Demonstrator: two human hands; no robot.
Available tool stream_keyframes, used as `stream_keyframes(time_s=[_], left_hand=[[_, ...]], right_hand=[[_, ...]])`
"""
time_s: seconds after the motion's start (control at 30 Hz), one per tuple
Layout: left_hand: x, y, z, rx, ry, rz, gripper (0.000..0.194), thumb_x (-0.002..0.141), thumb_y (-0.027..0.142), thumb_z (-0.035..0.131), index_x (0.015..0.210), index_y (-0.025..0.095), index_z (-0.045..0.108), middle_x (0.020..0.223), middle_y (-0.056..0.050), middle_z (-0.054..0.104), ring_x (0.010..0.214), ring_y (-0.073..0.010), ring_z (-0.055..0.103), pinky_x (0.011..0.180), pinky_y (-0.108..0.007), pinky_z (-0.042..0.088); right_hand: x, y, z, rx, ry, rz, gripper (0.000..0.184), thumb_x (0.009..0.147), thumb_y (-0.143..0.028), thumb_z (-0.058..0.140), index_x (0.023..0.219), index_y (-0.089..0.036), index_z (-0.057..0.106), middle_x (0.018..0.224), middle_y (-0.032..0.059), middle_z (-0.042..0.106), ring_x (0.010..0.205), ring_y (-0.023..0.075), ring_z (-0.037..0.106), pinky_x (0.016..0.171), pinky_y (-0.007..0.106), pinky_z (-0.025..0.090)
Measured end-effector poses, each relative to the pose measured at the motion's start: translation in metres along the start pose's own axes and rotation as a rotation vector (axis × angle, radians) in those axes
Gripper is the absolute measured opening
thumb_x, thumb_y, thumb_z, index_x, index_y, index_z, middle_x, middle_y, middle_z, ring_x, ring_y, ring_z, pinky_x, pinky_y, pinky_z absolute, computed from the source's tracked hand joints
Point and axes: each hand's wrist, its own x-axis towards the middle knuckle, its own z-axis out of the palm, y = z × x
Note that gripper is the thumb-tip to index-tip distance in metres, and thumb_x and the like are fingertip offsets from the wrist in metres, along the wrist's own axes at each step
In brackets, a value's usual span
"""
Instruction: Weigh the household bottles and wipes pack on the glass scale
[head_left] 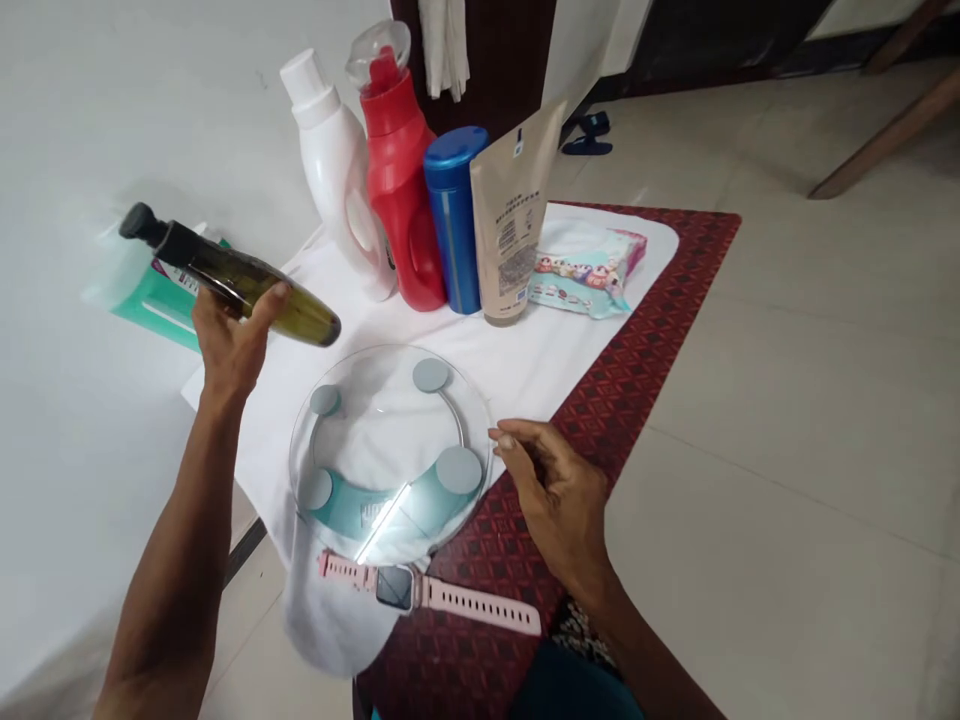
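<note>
My left hand is closed around a dark olive bottle with a black cap, held tilted on its side in the air above the white cloth. Just below and to its right lies a round glass scale with grey pads. My right hand rests by the scale's right edge, fingers curled with the fingertips touching the rim, nothing held. A pink smartwatch lies flat in front of the scale.
Behind the scale stand a white jug, a red bottle, a blue canister and a beige pouch; a wipes pack lies beside them. A green container sits left. A red patterned mat lies under the cloth.
</note>
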Motion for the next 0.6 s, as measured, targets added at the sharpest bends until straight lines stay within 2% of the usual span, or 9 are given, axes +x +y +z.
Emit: stream_keyframes(time_s=[0.1,0.2,0.37,0.5,0.6], left_hand=[[-0.052,0.052,-0.015,-0.034,-0.054,-0.043,0.056,0.076,0.065,0.091,0.1,0.019,0.071,0.095,-0.005,0.074,0.083,-0.0218,0.071,0.072,-0.039,0.061],[-0.092,0.079,-0.012,-0.059,-0.129,-0.092,0.062,0.07,0.066,0.094,0.102,0.019,0.07,0.091,-0.004,0.074,0.076,-0.0191,0.069,0.063,-0.033,0.058],[-0.125,0.081,0.006,-0.064,-0.204,-0.098,0.059,0.074,0.059,0.093,0.11,0.019,0.067,0.097,-0.005,0.074,0.082,-0.0204,0.069,0.063,-0.03,0.054],[-0.133,0.079,0.012,-0.025,-0.203,-0.087,0.061,0.077,0.059,0.093,0.115,0.02,0.066,0.103,-0.007,0.074,0.088,-0.0229,0.068,0.072,-0.035,0.057],[-0.132,0.076,0.006,-0.061,-0.267,-0.085,0.07,0.075,0.069,0.091,0.119,0.021,0.066,0.112,-0.01,0.074,0.096,-0.027,0.07,0.079,-0.04,0.06]], right_hand=[[0.001,0.002,0.003,0.033,0.005,-0.01,0.031,0.102,-0.053,0.066,0.107,-0.024,0.076,0.1,0.0067,0.084,0.087,0.0254,0.08,0.085,0.043,0.063],[0.002,0.005,0.004,0.045,0.013,-0.026,0.032,0.099,-0.053,0.066,0.105,-0.024,0.076,0.098,0.0071,0.084,0.087,0.0261,0.08,0.085,0.043,0.062],[0.003,0.006,0.005,0.057,0.008,-0.065,0.032,0.097,-0.054,0.066,0.102,-0.023,0.075,0.096,0.0072,0.084,0.085,0.0263,0.079,0.082,0.043,0.061],[0.003,0.007,0.006,0.068,0.006,-0.076,0.033,0.095,-0.055,0.066,0.102,-0.023,0.074,0.094,0.0069,0.083,0.083,0.0262,0.078,0.082,0.043,0.061],[0.002,0.009,0.008,0.083,0.006,-0.081,0.034,0.095,-0.055,0.066,0.105,-0.023,0.074,0.095,0.0072,0.083,0.085,0.026,0.078,0.085,0.044,0.062]])
